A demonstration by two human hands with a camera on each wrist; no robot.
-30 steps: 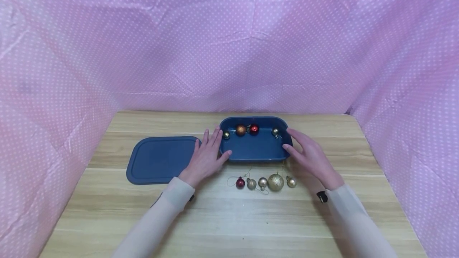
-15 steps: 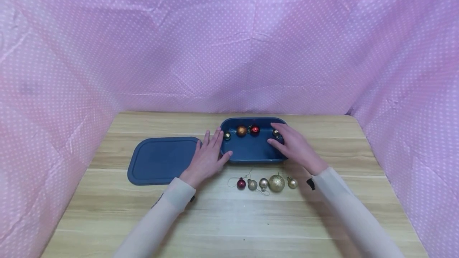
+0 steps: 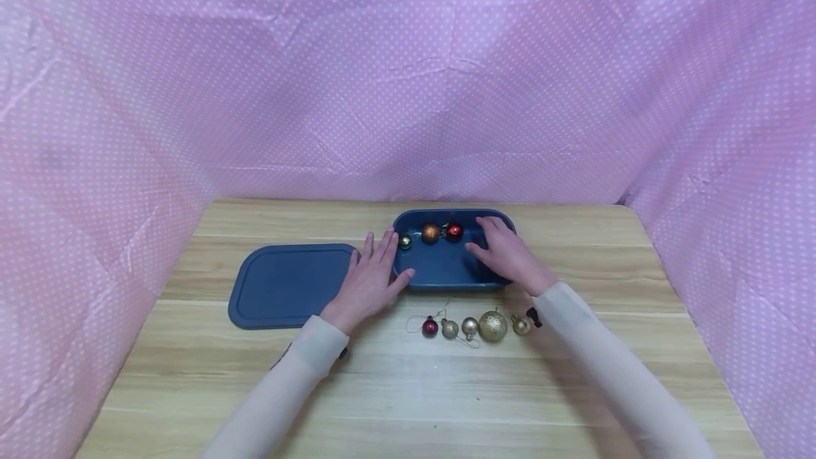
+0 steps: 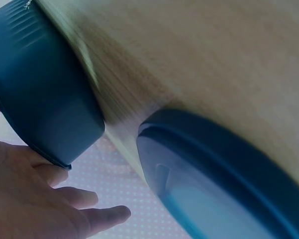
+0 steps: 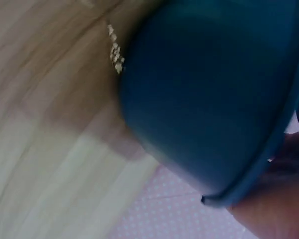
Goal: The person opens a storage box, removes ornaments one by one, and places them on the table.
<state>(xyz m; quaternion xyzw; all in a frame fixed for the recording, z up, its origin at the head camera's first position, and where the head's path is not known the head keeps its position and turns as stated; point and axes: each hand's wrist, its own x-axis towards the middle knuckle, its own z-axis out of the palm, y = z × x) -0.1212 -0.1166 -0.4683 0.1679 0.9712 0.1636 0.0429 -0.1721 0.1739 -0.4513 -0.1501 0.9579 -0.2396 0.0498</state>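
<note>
A dark blue lidless box (image 3: 436,264) stands at the back of the wooden table. My left hand (image 3: 365,287) rests at its left end, thumb over the front rim and fingers spread along the side; the left wrist view shows those fingers (image 4: 52,174) at the rim. Over the box's right part, my right hand (image 3: 508,255) reaches inside, thumb and fingers apart. Nothing shows between them, though the palm hides that corner. Inside the box lie a small gold bauble (image 3: 404,241), an orange glitter bauble (image 3: 431,234) and a shiny red bauble (image 3: 454,231).
A flat blue lid (image 3: 290,285) lies left of the box. In front of the box is a row of baubles: a dark red one (image 3: 430,326), a large gold glitter one (image 3: 493,326) and several small golden ones, some with string loops. Pink dotted cloth (image 3: 408,91) hangs around the table.
My right hand has moved left from the box's right rim to over its inside, covering the small gold bauble seen there earlier. My left hand has stayed at the left end.
</note>
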